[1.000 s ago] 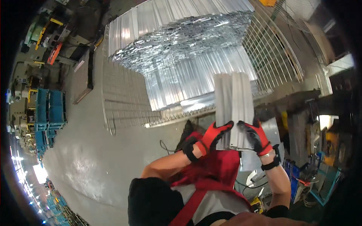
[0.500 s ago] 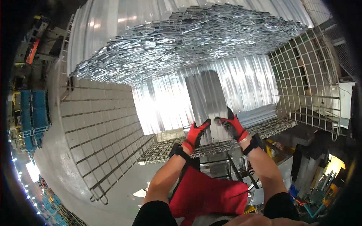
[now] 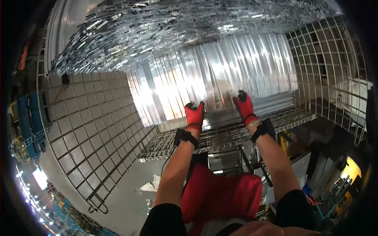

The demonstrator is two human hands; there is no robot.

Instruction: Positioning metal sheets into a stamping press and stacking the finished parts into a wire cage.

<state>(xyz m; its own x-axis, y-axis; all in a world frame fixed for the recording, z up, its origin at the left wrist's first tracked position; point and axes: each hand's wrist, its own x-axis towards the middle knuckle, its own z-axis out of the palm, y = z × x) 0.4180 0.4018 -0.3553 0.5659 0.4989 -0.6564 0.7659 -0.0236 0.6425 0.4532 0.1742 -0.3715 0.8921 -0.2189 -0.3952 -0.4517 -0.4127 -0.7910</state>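
My left hand point(image 3: 195, 116), in a red glove with dark fingertips, rests at the near edge of a layer of shiny metal sheets point(image 3: 157, 92). Its thumb stands apart from the bent fingers, and I see nothing between them. My right hand point(image 3: 245, 108), gloved alike, is open over the same layer, fingers pointing away from me. Between the two hands lies a metal sheet point(image 3: 219, 92), greyer than its neighbours, flat in line with the others. Behind it rises a large stack of thin metal sheets point(image 3: 165, 35), its uneven ends facing me.
A wire mesh cage surrounds the sheets, with a left side panel point(image 3: 90, 129), a right side panel point(image 3: 327, 67) and a lowered front panel point(image 3: 220, 135). More sheets point(image 3: 271, 104) lie lower at the near right. Red cloth point(image 3: 220, 192) hangs before my body. Machinery stands at the right.
The grey sheet between my hands has moved away from me and now lies among the others. My hands have gone forward and spread slightly apart. The view has shifted closer to the cage.
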